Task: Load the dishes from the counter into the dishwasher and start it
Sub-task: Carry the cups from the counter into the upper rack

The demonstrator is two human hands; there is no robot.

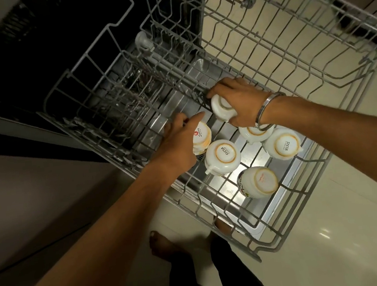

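Six white cups are in view, all within the pulled-out wire rack (318, 82) of the dishwasher, bases turned upward or sideways. Positions below are given relative to the rack, left to right.

Left hand (177, 141) — placed over the rack's left-centre section. Its fingers are extended and fairly straight, and the index points toward the rack's far side. The hand lies against the "Somny" cup (201, 144), which sits tilted just to the hand's right; whether the thumb curls round that cup cannot be determined.

Just right of that cup, an inverted "SISTA" cup (221, 156) stands on the rack floor, apart from the hand.

Right hand (240, 101) — positioned at the rack's centre. Its fingers and thumb are curled round a plain white cup (222, 110), held on its side with the base facing left. A metal bangle (268, 110) circles the wrist.

Directly beneath that wrist, a fourth cup (256, 134) sits inverted and partly covered. To its right stands a second "SISTA" cup (282, 146), inverted. Toward the rack's near edge, a patterned cup (258, 181) rests inverted and slightly tilted.
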